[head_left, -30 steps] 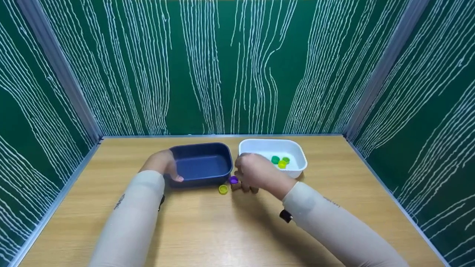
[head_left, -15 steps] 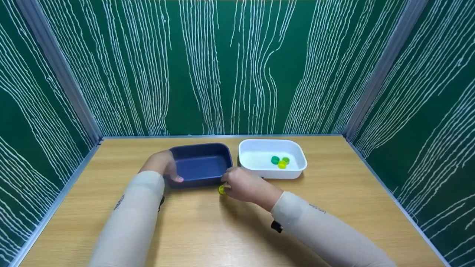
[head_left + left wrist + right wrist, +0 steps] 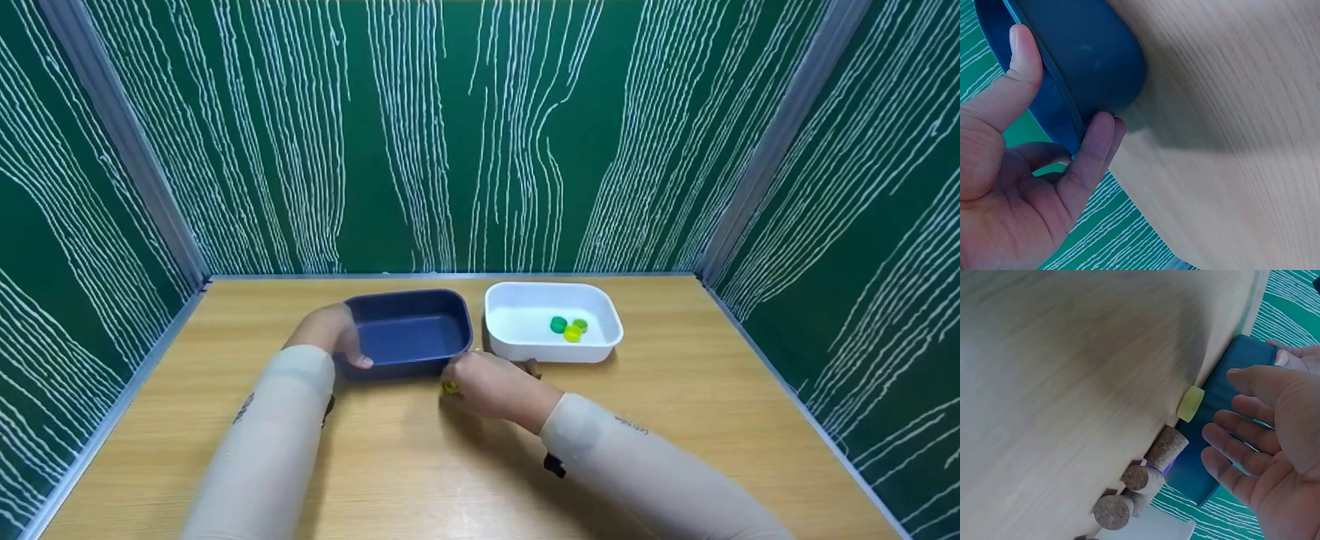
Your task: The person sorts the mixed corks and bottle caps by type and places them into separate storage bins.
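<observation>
My left hand point(image 3: 328, 330) grips the left end of a dark blue bin point(image 3: 420, 366), as the left wrist view also shows, with the thumb at the rim. Just in front of that bin's right corner is my right hand point(image 3: 491, 384), above a yellow cap point(image 3: 450, 387). In the right wrist view its fingers are loosely bent and hold nothing; the yellow cap point(image 3: 1190, 404) lies on the table apart from them. Beside it are a cork stopper point(image 3: 1167, 446), a purple cap point(image 3: 1169, 466) partly behind it, and several more corks, mostly hidden under the hand in the head view.
A white bin point(image 3: 551, 350) stands right of the blue one, holding a green cap point(image 3: 559, 324), a yellow cap point(image 3: 572, 334) and a light green cap point(image 3: 580, 325). Green walls point(image 3: 405, 150) with white wavy lines enclose the wooden table point(image 3: 405, 465).
My right hand has moved left and nearer, from the white bin's front left corner to above the yellow cap. The left hand keeps its grip on the blue bin.
</observation>
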Demonstrator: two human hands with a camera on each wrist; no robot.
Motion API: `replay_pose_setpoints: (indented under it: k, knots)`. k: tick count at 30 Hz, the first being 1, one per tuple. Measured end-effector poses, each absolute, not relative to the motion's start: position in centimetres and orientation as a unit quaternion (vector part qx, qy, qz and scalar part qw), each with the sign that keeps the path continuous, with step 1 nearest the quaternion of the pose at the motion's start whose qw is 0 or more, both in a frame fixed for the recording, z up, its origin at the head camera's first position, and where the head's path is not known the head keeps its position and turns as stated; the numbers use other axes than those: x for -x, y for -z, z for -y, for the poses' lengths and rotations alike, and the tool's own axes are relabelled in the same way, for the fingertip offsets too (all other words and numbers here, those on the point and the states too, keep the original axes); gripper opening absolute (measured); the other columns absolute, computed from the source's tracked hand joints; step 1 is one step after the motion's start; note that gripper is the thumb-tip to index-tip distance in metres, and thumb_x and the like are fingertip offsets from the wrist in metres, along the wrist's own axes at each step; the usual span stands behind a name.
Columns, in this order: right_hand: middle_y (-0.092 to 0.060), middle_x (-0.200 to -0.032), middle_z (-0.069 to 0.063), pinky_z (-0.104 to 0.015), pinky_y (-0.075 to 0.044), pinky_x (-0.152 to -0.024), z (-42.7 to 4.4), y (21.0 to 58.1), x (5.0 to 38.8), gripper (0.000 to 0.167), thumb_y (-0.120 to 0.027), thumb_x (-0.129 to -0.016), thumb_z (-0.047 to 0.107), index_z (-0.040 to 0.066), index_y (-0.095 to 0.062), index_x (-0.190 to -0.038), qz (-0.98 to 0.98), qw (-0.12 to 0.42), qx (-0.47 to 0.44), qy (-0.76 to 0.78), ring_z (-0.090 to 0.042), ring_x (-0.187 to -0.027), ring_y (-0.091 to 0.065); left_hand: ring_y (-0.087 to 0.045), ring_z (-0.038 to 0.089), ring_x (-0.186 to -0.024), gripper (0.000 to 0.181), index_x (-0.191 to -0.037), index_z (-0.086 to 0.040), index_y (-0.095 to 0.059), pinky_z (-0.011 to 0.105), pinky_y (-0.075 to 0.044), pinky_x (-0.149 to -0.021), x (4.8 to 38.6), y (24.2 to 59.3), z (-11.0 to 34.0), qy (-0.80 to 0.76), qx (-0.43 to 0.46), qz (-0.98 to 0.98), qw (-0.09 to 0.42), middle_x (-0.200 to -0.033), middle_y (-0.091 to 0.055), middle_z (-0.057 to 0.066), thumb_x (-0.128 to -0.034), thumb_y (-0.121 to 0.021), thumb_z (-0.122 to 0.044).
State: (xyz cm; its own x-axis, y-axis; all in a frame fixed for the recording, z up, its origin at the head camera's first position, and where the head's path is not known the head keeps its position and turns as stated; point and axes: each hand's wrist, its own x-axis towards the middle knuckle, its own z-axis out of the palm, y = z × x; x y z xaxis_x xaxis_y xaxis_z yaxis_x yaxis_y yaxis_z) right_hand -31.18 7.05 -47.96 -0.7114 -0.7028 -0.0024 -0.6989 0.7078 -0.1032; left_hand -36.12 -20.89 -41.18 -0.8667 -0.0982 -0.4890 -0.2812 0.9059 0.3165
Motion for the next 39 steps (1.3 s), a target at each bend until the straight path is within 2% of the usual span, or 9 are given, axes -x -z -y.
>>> replay_pose_setpoints:
  k: [6,10,19,28,32,39]
  knots:
    - [-0.083,-0.100,-0.002,-0.033,-0.070,-0.082,-6.7,48.7,31.5,0.009,-0.078,-0.108,0.015,0.012,-0.086,-0.113,-0.927,0.025,0.372,0.028,-0.014,-0.080,-0.068,-0.052,0.048,-0.156,0.102,-0.162,0.016,-0.044,0.060,-0.041,-0.137,36.2,41.0,20.9,-0.165,0.088,-0.951,0.247,-0.167,-0.053,0.032,-0.0930,-0.097,-0.038]
    - [-0.079,-0.094,-0.002,-0.032,-0.065,-0.076,-6.5,49.0,31.6,0.012,-0.074,-0.109,0.010,0.012,-0.085,-0.110,-0.924,0.031,0.379,0.034,-0.015,-0.078,-0.064,-0.051,0.049,-0.157,0.104,-0.163,0.017,-0.043,0.060,-0.040,-0.137,36.4,41.1,21.0,-0.151,0.085,-0.952,0.253,-0.168,-0.052,0.033,-0.0936,-0.096,-0.041]
    - [-0.077,-0.102,-0.002,-0.030,-0.066,-0.081,-6.1,49.0,31.7,0.022,-0.069,-0.109,0.003,0.013,-0.086,-0.118,-0.926,0.055,0.371,0.042,-0.015,-0.082,-0.066,-0.049,0.049,-0.159,0.105,-0.165,0.015,-0.041,0.061,-0.040,-0.137,36.8,41.6,21.0,-0.165,0.100,-0.947,0.257,-0.171,-0.049,0.032,-0.0942,-0.096,-0.039]
    - [-0.078,-0.107,-0.004,-0.033,-0.068,-0.087,-5.9,49.2,32.0,0.022,-0.068,-0.112,0.006,0.015,-0.086,-0.121,-0.921,0.062,0.383,0.030,-0.016,-0.086,-0.068,-0.047,0.051,-0.161,0.102,-0.164,0.016,-0.043,0.062,-0.041,-0.136,36.6,41.4,21.0,-0.163,0.090,-0.950,0.252,-0.170,-0.050,0.034,-0.0945,-0.096,-0.038]
    - [-0.077,-0.104,-0.002,-0.033,-0.067,-0.085,-6.0,49.2,31.9,0.020,-0.068,-0.113,0.007,0.015,-0.086,-0.119,-0.919,0.057,0.387,0.036,-0.016,-0.084,-0.068,-0.047,0.051,-0.161,0.102,-0.164,0.015,-0.043,0.062,-0.041,-0.136,36.7,41.6,21.0,-0.164,0.089,-0.950,0.250,-0.170,-0.050,0.033,-0.0945,-0.096,-0.038]
    - [-0.077,-0.100,-0.007,-0.038,-0.066,-0.076,-5.9,49.4,31.6,0.017,-0.068,-0.113,0.014,0.011,-0.084,-0.109,-0.917,0.016,0.397,-0.022,-0.020,-0.078,-0.070,-0.050,0.049,-0.159,0.100,-0.160,0.017,-0.047,0.059,-0.043,-0.136,36.3,41.2,21.0,-0.160,0.081,-0.952,0.250,-0.168,-0.053,0.033,-0.0931,-0.097,-0.038]
